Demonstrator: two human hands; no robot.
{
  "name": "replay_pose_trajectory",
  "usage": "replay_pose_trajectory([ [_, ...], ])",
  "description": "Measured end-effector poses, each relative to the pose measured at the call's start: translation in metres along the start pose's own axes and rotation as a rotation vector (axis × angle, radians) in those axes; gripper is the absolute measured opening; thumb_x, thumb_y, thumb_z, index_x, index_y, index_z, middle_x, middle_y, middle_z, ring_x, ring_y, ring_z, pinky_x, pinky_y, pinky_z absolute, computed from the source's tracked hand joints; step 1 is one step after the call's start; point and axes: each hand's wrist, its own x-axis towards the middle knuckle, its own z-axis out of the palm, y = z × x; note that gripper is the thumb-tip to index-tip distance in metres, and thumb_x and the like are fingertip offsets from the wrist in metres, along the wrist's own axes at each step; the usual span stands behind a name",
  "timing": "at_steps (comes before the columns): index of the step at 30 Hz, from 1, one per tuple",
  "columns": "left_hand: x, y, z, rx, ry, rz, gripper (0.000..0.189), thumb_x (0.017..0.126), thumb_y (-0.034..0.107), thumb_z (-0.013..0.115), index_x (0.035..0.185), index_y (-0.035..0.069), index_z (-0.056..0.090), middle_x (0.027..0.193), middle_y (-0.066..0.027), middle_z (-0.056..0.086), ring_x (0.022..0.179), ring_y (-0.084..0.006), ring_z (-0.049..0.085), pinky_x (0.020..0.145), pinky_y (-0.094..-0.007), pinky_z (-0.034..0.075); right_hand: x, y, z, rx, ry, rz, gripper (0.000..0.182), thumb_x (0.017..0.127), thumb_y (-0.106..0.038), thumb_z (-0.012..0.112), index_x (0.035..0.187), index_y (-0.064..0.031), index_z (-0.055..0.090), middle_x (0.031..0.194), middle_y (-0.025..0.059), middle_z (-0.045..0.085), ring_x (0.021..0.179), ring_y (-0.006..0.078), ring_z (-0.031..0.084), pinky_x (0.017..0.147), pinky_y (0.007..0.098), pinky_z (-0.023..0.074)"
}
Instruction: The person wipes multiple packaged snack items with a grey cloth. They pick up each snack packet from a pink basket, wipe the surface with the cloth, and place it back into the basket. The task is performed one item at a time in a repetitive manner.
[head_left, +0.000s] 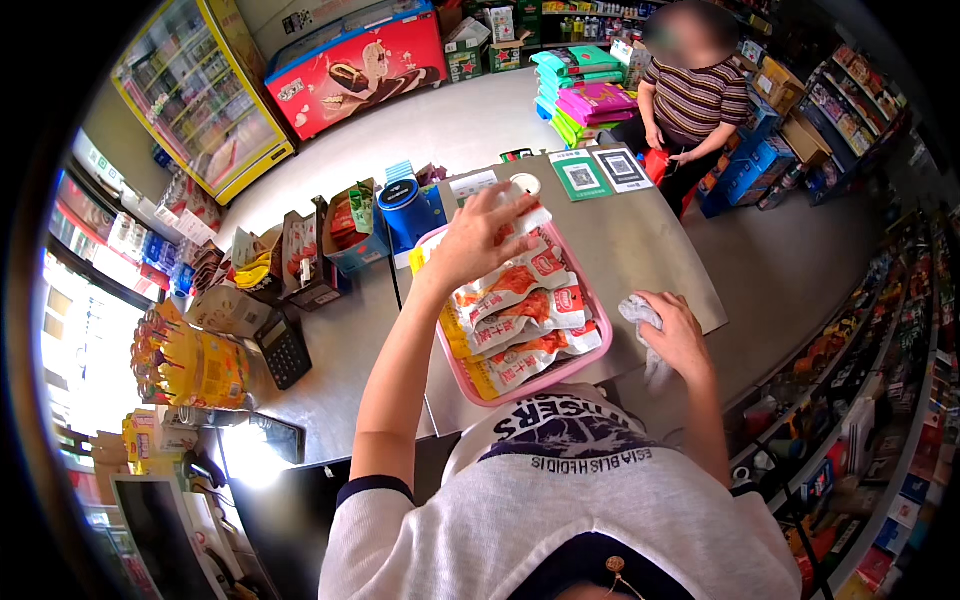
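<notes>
A pink plastic basket (606, 319) stands on the metal counter in front of me, filled with overlapping rows of snack packets (525, 315) in white, yellow and red foil. My left hand (480, 236) is over the basket's far end, fingers apart, at the upper packets; its palm side is hidden. Off the basket's right side, my right hand (679, 330) grips a crumpled whitish cloth (641, 315) near the counter's edge. Part of the cloth hangs down below the fingers.
Green and black printed code cards (581, 178) lie on the counter's far side. A blue canister (405, 210), open snack boxes (360, 225), a calculator (283, 349) and a lollipop display (195, 360) stand left. A person (694, 105) is beyond the counter. Stocked shelves (847, 450) curve along the right.
</notes>
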Motion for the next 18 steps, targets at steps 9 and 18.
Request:
replay_pose_trajectory([
  [9,-0.016,-0.040,0.032,0.104,-0.241,-0.137,0.059,0.090,0.042,0.061,0.143,0.020,0.045,0.152,-0.0164,0.031,0.139,-0.0352,0.030,0.110,-0.0536,0.030,-0.004,0.033,0.015,-0.020,-0.014,0.079,0.045,0.077,-0.018,0.059,0.121,-0.0098,0.062,0.113,0.0113,0.062,0.106,0.0325,0.054,0.091,0.0407,0.0470],
  [18,-0.071,0.038,0.010,-0.147,-0.168,-0.103,0.028,0.081,0.019,0.073,0.105,0.005,0.066,0.101,-0.0141,0.058,0.103,-0.0300,0.057,0.087,-0.0384,0.048,0.010,0.032,0.031,-0.030,-0.053,0.103,0.046,0.076,-0.020,0.059,0.121,-0.0089,0.061,0.114,0.0119,0.062,0.108,0.0339,0.054,0.093,0.0417,0.0461],
])
